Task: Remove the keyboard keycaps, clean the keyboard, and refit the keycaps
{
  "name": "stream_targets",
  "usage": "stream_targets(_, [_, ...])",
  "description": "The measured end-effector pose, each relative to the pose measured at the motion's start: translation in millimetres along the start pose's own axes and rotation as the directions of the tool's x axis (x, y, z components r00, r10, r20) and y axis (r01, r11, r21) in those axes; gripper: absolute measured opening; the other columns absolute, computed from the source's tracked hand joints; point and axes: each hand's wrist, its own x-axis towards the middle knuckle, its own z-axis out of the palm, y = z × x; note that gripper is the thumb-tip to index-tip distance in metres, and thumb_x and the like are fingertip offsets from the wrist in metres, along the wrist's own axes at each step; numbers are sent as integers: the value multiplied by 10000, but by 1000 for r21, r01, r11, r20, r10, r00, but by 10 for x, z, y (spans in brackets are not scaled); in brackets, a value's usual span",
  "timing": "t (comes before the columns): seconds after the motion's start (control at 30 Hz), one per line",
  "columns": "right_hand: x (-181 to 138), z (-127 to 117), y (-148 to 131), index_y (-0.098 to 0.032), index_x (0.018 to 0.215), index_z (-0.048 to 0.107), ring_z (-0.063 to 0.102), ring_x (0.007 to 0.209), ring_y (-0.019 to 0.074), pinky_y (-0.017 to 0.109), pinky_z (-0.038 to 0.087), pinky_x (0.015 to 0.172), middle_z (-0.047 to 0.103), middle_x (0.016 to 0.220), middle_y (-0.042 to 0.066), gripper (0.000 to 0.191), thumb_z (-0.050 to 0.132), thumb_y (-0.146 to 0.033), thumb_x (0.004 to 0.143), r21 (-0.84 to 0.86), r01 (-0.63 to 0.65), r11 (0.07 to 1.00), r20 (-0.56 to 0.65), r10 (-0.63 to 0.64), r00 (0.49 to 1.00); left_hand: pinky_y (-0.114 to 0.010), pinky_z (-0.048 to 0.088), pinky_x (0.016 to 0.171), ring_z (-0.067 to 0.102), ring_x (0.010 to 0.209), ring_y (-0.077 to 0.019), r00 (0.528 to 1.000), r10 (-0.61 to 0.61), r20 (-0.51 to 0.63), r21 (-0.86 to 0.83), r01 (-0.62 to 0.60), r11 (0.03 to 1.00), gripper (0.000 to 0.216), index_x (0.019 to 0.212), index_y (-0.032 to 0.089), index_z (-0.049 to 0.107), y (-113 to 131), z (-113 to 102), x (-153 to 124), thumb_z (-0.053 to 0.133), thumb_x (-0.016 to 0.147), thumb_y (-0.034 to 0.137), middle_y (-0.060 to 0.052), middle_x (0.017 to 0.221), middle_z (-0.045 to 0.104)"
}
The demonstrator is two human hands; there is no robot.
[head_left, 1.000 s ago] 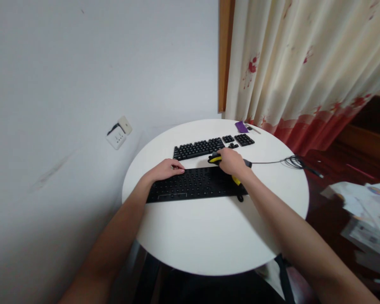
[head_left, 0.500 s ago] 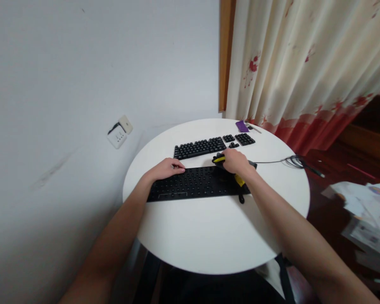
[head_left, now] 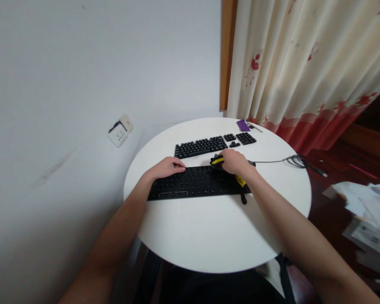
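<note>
A black keyboard base (head_left: 194, 185) with its keycaps off lies across the white round table (head_left: 209, 236). My left hand (head_left: 166, 168) is closed on its upper left edge, the thumb and fingers holding it at the rim. In my right hand (head_left: 234, 161) is a black-and-yellow tool (head_left: 217, 161), held over the upper right part of the base. A dark strap from it hangs past the base's lower edge. My fingers hide much of the tool, so its exact kind cannot be made out. Behind the base sit the removed keycaps (head_left: 201, 146), laid out in keyboard order.
A cable (head_left: 272, 161) runs right from the base and coils over the table's edge. At the back right lie a purple packet (head_left: 243, 125) and a thin pale stick (head_left: 257, 127). A wall socket (head_left: 118, 135) is at left, a curtain (head_left: 281, 76) at right, papers (head_left: 364, 207) below it.
My right hand and the black-and-yellow tool have shifted slightly left over the keyboard base. The left hand keeps its place on the edge.
</note>
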Motion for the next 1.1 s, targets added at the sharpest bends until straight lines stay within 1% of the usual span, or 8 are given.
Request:
stream_targets(0.1, [-47,27,-142,-185,1115,693,649,973,276,343,474,782,710,1084,124,346,582,-187,788,75,203,976,-2,-203,979,-296,477,812,654,902,-210,1000,-6,1,-5,6,1000,347,955,196,753,-14,4,2,619,821,486,-47,961,745])
stream_targets(0.17, [-106,82,-300,-213,1096,706,645,977,254,321,470,795,714,1076,95,333,602,-204,780,162,410,898,38,-421,906,-295,479,806,654,897,-210,1000,-2,0,-5,2,1000,353,961,196,754,-35,8,10,618,823,491,-50,957,745])
stream_targets(0.23, [-157,118,-405,-223,1109,708,645,979,253,321,468,797,712,1084,91,365,612,-183,759,201,488,850,85,-511,855,-291,479,805,652,895,-209,1000,4,0,-3,-4,1000,351,961,196,755,-53,10,18,623,822,489,-49,955,745])
stream_targets(0.5, [-13,-137,139,-179,1118,709,659,910,269,322,477,748,723,1047,128,399,684,-208,721,79,148,986,240,-163,957,-282,470,824,650,908,-194,1000,24,-1,-3,-24,1000,318,953,195,753,-53,6,14,620,831,457,-43,975,742])
stream_targets(0.6, [13,-127,104,-188,1096,714,656,925,250,306,477,781,728,1040,106,354,658,-198,747,148,221,964,181,-246,952,-283,474,826,653,905,-196,1000,21,4,-10,-21,1000,317,950,194,752,-42,4,9,618,831,454,-44,971,743])
stream_targets(0.77, [-145,59,-338,-198,1120,710,643,1014,264,320,468,840,712,1114,113,420,610,-126,718,188,483,855,155,-512,845,-279,473,814,652,895,-196,1000,26,8,-6,-26,1000,321,944,190,757,-25,-4,4,618,830,456,-47,956,742])
stream_targets(0.97, [-197,-165,-131,-168,1094,720,673,849,241,280,479,689,746,966,104,417,655,-147,683,168,273,947,387,-318,866,-283,469,822,651,907,-198,1000,16,5,-8,-16,1000,331,948,197,760,-15,-6,-1,622,820,469,-47,967,743])
stream_targets(1.1, [-172,-227,-112,-168,1006,740,671,824,204,244,474,705,752,921,71,309,657,-176,709,276,348,896,332,-429,840,-283,470,823,651,902,-197,1000,12,7,-7,-12,1000,331,945,192,760,-8,-6,0,619,821,465,-46,963,743])
